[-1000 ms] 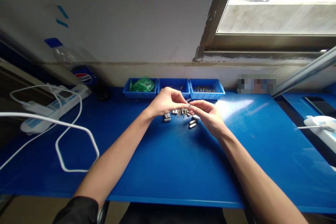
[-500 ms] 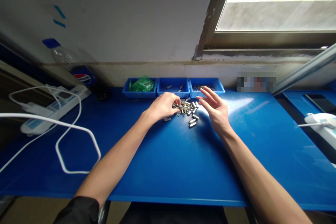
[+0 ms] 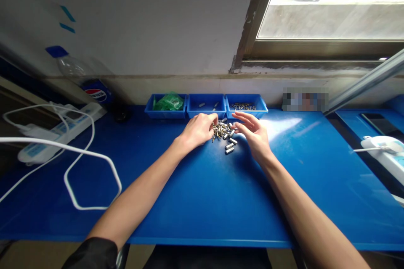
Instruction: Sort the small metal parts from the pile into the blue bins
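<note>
A pile of small brass-coloured pins (image 3: 217,131) lies on the blue table, with short silver cylinders (image 3: 229,146) along its right side and front. My left hand (image 3: 198,129) rests at the pile's left edge. Its fingers curl down and in toward the thumb, and whatever is between the fingertips is hidden. Over the pile's right edge, my right hand (image 3: 254,132) is open, thumb and fingers apart, its tips close to the silver cylinders. I see nothing held in it.
Behind the pile stand three blue bins: the left bin (image 3: 150,112) has a green plastic bag (image 3: 170,101), the middle bin (image 3: 206,114) a few small pieces, the right bin (image 3: 248,114) several dark pins. A cola bottle (image 3: 96,92), power strip (image 3: 59,134) and white cable (image 3: 94,147) lie left.
My hands were together over the pile, fingertips on a small piece. They have since parted: the left came down to the pile's left side, and the right opened and then lowered toward the silver cylinders.
</note>
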Available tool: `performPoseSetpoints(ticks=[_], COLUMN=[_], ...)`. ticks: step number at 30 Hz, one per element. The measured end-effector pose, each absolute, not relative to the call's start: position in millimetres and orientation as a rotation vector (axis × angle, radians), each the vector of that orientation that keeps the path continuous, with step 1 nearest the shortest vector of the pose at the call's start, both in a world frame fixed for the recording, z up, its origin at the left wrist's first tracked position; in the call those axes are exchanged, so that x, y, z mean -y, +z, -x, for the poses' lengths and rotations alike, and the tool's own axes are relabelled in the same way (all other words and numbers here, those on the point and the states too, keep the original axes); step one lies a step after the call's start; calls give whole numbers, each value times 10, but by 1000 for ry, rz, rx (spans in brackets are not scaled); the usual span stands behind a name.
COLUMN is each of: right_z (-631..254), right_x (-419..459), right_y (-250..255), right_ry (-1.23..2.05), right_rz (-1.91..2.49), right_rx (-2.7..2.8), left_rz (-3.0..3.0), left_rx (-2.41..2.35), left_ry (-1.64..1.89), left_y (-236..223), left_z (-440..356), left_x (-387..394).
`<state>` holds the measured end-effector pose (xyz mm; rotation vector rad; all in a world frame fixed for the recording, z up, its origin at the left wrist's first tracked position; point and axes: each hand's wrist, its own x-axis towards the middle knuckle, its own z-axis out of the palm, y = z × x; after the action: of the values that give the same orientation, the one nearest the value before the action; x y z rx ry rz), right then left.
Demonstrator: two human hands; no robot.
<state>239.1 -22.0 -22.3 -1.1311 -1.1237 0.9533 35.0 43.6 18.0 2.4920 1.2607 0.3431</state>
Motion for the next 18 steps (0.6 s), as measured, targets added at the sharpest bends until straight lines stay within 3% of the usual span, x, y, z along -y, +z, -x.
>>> performPoseSetpoints(ticks=[18], right_z=[-2395], right_x=[227], right_y=[-210], right_ry=[1010], right_rz=[1149], right_rx=[1133], left_rz=[-2566], left_rx=[-1107], left_ry=[376], left_y=[159], left_z=[-283], left_x=[-487])
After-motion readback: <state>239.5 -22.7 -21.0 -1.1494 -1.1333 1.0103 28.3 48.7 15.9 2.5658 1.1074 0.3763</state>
